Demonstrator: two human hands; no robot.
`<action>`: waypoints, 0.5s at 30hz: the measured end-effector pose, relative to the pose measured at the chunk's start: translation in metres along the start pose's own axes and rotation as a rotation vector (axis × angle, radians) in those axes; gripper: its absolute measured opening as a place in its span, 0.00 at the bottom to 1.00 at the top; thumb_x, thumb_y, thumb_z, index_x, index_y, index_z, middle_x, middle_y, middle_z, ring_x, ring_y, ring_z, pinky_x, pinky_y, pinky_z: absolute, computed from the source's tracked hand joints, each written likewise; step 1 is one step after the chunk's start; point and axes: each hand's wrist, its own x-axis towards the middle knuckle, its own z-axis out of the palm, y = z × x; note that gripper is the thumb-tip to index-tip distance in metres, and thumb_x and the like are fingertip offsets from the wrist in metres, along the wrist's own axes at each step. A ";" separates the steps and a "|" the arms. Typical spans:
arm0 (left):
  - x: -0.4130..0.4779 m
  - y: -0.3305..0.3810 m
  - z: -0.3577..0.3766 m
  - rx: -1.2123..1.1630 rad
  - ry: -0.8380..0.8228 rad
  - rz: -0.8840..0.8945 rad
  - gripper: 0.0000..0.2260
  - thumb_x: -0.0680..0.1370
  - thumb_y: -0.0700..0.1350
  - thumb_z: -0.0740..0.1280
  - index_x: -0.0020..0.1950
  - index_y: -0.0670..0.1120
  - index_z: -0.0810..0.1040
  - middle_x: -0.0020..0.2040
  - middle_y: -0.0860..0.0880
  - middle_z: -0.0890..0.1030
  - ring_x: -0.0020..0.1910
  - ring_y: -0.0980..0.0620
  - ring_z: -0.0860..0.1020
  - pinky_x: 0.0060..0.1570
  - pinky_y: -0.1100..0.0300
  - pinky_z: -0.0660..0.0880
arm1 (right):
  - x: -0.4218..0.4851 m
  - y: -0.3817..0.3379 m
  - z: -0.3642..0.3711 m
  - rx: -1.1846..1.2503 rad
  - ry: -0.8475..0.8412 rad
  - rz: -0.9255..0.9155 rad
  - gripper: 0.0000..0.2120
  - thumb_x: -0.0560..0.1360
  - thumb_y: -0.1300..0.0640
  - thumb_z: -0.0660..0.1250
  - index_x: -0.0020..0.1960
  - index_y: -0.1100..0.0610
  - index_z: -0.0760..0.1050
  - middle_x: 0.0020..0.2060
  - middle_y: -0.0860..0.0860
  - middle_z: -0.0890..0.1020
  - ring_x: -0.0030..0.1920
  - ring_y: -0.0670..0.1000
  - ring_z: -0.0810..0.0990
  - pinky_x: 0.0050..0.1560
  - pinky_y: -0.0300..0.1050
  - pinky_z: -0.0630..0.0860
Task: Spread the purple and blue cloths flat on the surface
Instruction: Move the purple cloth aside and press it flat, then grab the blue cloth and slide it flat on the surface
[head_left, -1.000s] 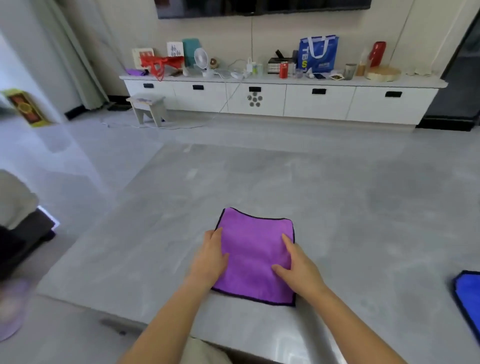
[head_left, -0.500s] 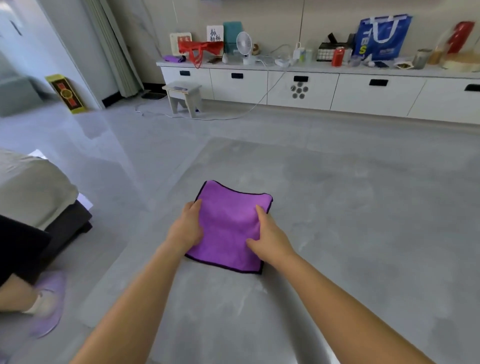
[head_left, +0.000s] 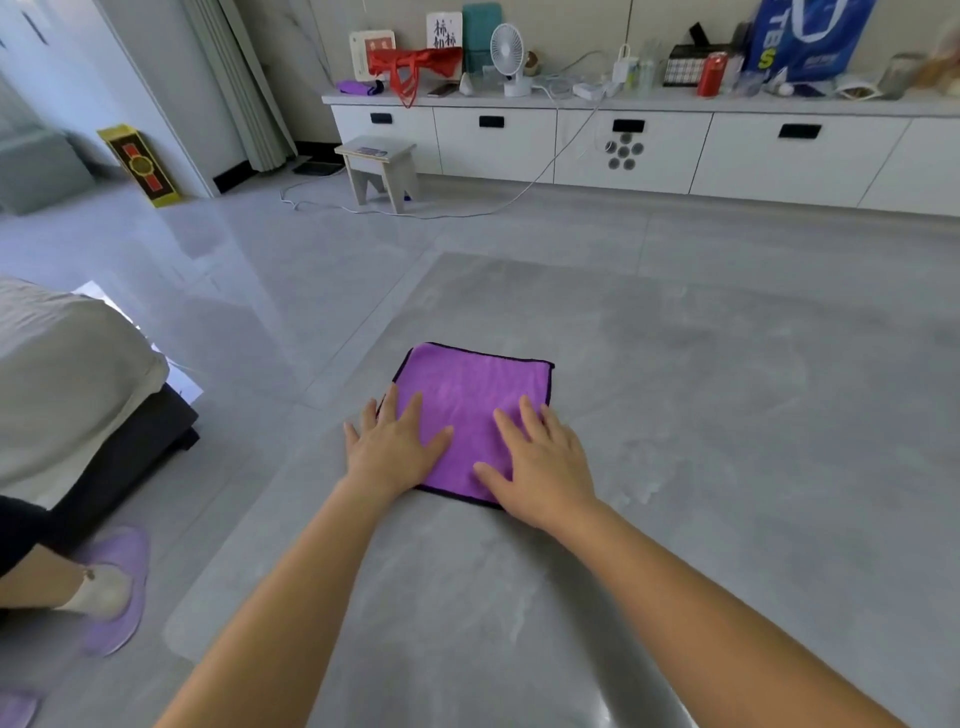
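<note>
On purple cloth (head_left: 470, 395): both hands (head_left: 395, 447) flat.

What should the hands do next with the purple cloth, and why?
Probably slide both palms outward to the edges. The square purple microfibre cloth with dark trim already lies almost flat on the grey stone tabletop, with the left hand over its near left edge and the right hand over its near right corner, fingers spread. One smoothing stroke should finish it. No blue cloth is in view now.
</note>
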 end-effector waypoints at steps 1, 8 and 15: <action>-0.004 -0.001 0.006 0.011 -0.014 -0.002 0.32 0.74 0.68 0.54 0.74 0.55 0.52 0.78 0.48 0.49 0.76 0.41 0.48 0.74 0.37 0.49 | -0.002 0.001 0.005 -0.043 -0.056 -0.008 0.36 0.73 0.34 0.52 0.76 0.46 0.48 0.78 0.51 0.45 0.77 0.54 0.42 0.77 0.56 0.45; -0.037 0.018 0.015 -0.036 0.063 0.029 0.31 0.76 0.66 0.51 0.74 0.54 0.49 0.78 0.46 0.51 0.77 0.40 0.47 0.74 0.37 0.47 | -0.039 0.019 -0.005 0.013 -0.088 -0.015 0.34 0.76 0.36 0.49 0.76 0.44 0.41 0.78 0.49 0.42 0.77 0.52 0.39 0.77 0.53 0.41; -0.149 0.134 0.045 -0.149 -0.028 0.301 0.38 0.67 0.68 0.40 0.74 0.53 0.50 0.78 0.48 0.55 0.77 0.43 0.51 0.75 0.42 0.52 | -0.193 0.126 -0.046 0.067 0.016 0.129 0.38 0.70 0.28 0.40 0.75 0.43 0.39 0.74 0.44 0.36 0.77 0.49 0.38 0.75 0.48 0.41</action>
